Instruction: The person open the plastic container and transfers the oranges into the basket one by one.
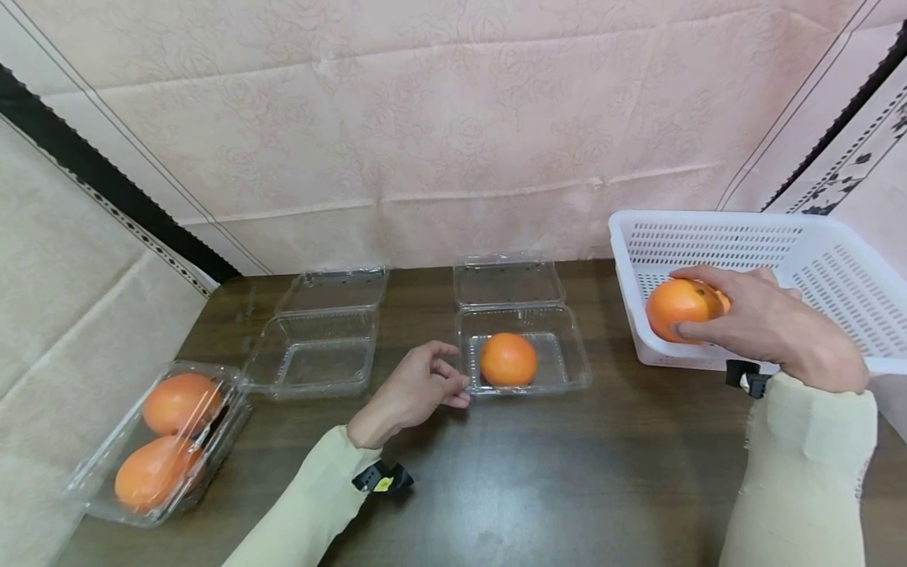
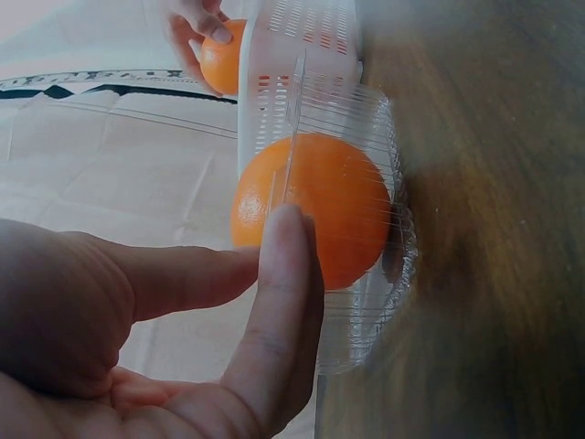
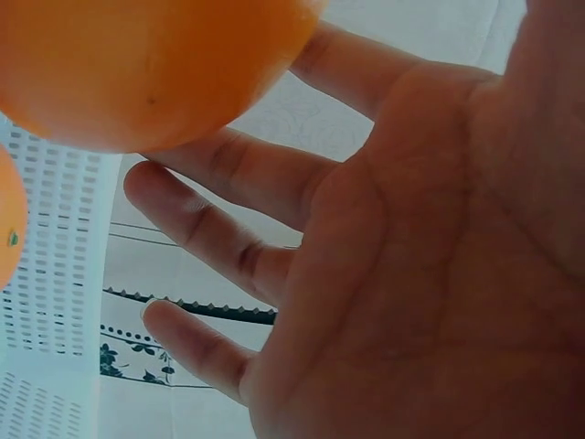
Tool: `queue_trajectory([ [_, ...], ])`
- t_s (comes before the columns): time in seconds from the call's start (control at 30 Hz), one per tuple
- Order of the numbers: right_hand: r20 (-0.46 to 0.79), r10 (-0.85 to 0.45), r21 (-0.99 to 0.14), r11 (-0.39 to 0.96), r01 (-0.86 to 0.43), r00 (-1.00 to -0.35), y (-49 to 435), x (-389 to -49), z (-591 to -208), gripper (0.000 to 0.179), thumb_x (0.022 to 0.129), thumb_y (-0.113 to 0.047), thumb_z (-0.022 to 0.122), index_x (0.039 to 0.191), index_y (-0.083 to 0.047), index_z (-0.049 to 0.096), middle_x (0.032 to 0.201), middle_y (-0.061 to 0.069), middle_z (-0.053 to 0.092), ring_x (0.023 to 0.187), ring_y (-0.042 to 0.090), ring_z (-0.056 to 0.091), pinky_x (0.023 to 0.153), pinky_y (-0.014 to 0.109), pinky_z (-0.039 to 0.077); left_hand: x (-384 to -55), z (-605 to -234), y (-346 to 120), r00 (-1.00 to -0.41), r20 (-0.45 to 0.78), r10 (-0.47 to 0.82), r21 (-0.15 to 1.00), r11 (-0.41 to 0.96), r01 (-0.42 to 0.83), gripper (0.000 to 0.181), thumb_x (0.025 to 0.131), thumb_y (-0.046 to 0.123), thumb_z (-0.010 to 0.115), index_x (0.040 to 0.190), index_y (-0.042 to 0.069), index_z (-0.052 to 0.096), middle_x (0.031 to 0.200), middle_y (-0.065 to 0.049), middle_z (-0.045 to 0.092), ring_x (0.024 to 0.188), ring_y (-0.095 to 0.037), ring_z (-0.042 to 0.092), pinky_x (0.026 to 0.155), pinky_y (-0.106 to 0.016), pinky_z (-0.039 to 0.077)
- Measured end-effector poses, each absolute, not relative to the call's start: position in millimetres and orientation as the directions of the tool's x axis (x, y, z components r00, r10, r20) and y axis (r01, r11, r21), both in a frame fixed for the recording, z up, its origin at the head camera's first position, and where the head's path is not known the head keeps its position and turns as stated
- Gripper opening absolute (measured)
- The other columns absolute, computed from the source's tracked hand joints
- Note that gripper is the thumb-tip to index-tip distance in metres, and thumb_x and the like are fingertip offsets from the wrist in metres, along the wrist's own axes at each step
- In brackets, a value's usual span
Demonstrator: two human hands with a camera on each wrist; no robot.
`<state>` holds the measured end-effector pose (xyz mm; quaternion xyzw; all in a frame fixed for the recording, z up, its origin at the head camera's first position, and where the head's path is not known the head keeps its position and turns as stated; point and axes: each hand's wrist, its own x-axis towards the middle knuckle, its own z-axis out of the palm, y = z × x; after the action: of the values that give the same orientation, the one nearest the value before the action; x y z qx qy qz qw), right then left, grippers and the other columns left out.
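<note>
right hand (image 1: 768,323) grips an orange (image 1: 673,310) over the white basket (image 1: 829,272); left hand (image 1: 418,386), fingers (image 2: 271,334) loosely extended, touches the edge of a clear clamshell (image 1: 571,376) holding another orange (image 1: 508,359).

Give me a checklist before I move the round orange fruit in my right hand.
1. Right hand around the round orange fruit: ok.
2. Fruit past the wall of the white perforated plastic basket: not ok, within or above it.
3. Clear rectangular plastic container by left hand, lid open: ok.
4. Space beside its single orange fruit: ok, right side looks free.
5. Left hand pinching its rim: cannot tell.
</note>
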<state>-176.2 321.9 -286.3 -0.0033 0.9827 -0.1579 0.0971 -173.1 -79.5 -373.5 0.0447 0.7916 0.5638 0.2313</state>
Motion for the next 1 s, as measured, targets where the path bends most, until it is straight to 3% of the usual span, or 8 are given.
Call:
queue_trajectory([
  [0.33,-0.199,-0.016,-0.305,0.951,0.047,-0.98,322.0,-176.4,-287.4,0.075,0.087,-0.055,0.072,0.152,-0.03,0.043,0.125,0.019,0.053,0.11,0.039,0.036,0.066,0.034,0.036,-173.7,-375.2,-77.8,-0.888,-0.314,0.335,0.918,0.347,-0.193,0.054,0.099,0.001,0.064,0.147,-0.004,0.042,0.106,-0.021,0.068,0.082,-0.022,0.076,0.081,-0.038,0.065],
  [0.57,-0.179,-0.042,-0.296,0.955,0.013,-0.983,321.5,-179.2,-289.7,0.076,0.086,-0.05,0.076,0.15,-0.024,0.046,0.132,0.021,0.058,0.116,0.047,0.034,0.073,0.051,0.041,-173.4,-375.6,-78.4,-0.89,-0.309,0.335,0.92,0.342,-0.19,0.054,0.099,0.001,0.064,0.147,-0.004,0.042,0.106,-0.021,0.068,0.084,-0.025,0.077,0.082,-0.039,0.065],
  [0.83,-0.132,-0.102,-0.339,0.939,-0.052,-0.986,318.3,-182.9,-293.3,0.068,0.083,-0.036,0.082,0.144,-0.019,0.057,0.123,0.02,0.064,0.106,0.041,0.048,0.074,0.036,0.039,-172.6,-375.1,-79.1,-0.89,-0.306,0.338,0.918,0.353,-0.181,0.054,0.099,0.002,0.064,0.147,-0.004,0.042,0.105,-0.021,0.069,0.084,-0.025,0.076,0.082,-0.039,0.065],
  [1.0,-0.144,-0.083,-0.317,0.948,-0.033,-0.986,316.3,-185.6,-294.1,0.073,0.082,-0.034,0.082,0.147,-0.018,0.054,0.134,0.028,0.058,0.108,0.048,0.041,0.073,0.049,0.039,-173.1,-375.5,-79.1,-0.89,-0.307,0.337,0.918,0.353,-0.183,0.054,0.099,0.002,0.064,0.148,-0.004,0.042,0.105,-0.02,0.069,0.084,-0.025,0.077,0.082,-0.039,0.065],
])
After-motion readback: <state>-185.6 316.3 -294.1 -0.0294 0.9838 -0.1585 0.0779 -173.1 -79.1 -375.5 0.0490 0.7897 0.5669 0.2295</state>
